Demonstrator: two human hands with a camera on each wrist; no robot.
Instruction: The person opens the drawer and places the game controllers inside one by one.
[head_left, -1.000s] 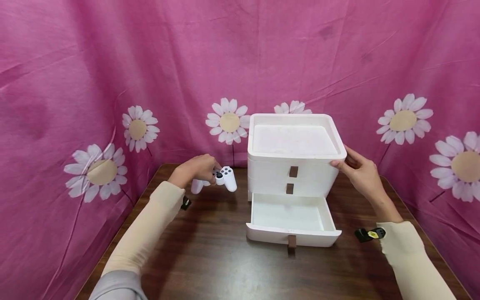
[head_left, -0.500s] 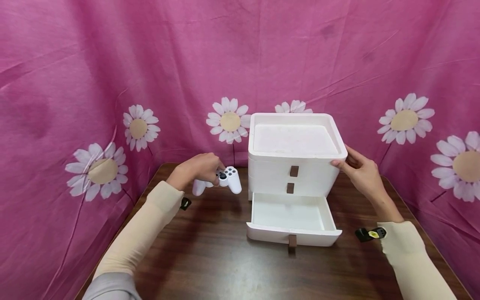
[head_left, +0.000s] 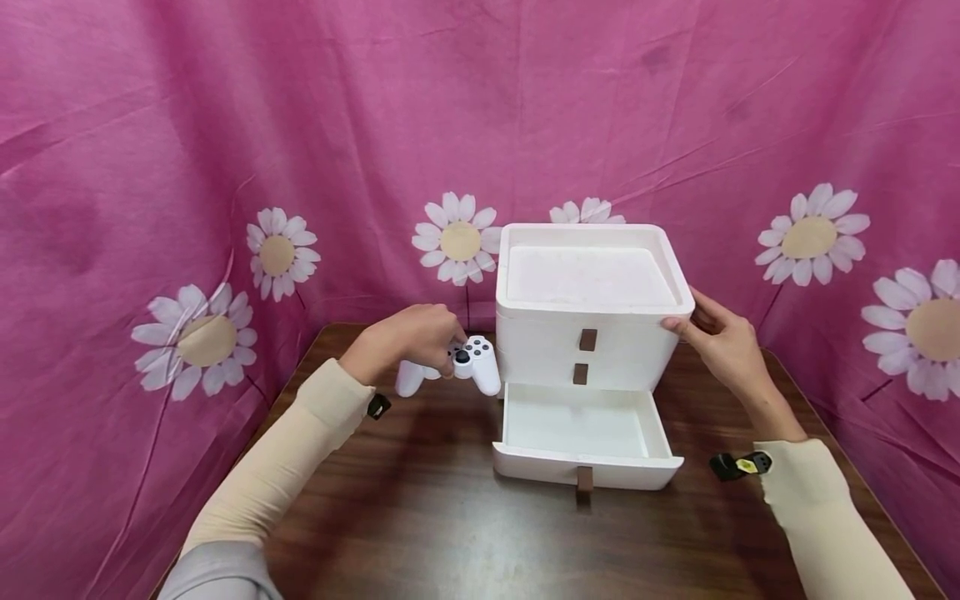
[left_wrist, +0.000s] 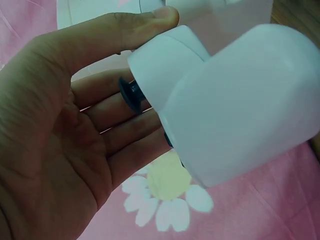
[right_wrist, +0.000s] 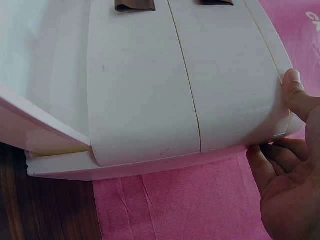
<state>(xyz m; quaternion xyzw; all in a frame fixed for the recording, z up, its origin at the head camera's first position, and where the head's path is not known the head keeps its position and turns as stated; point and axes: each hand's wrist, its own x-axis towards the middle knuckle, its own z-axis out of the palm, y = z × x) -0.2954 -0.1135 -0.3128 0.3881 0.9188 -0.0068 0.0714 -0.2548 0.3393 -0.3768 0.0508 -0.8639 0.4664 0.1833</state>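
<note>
A white game controller (head_left: pixel 486 367) with dark sticks and buttons hangs above the table, just left of the drawer unit. My left hand (head_left: pixel 420 335) pinches it near its middle; in the left wrist view the thumb lies on the edge of the controller (left_wrist: pixel 240 105) and the fingers reach behind it. The white drawer unit (head_left: pixel 525 350) has its bottom drawer (head_left: pixel 585 421) pulled out, with nothing inside. At the unit's upper right corner my right hand (head_left: pixel 723 350) grips it, thumb on the front edge and fingers along the side, as the right wrist view shows.
Brown tabs (head_left: pixel 588 340) mark the two upper drawers, which are closed. A shallow tray top (head_left: pixel 592 279) caps the unit. The dark wooden table (head_left: pixel 420 517) extends in front, and a pink curtain (head_left: pixel 360 125) with white flowers surrounds its back and sides.
My left hand has carried the controller to the right, closer to the drawer unit. The right hand keeps its grip at the corner, and the pulled-out drawer has not moved.
</note>
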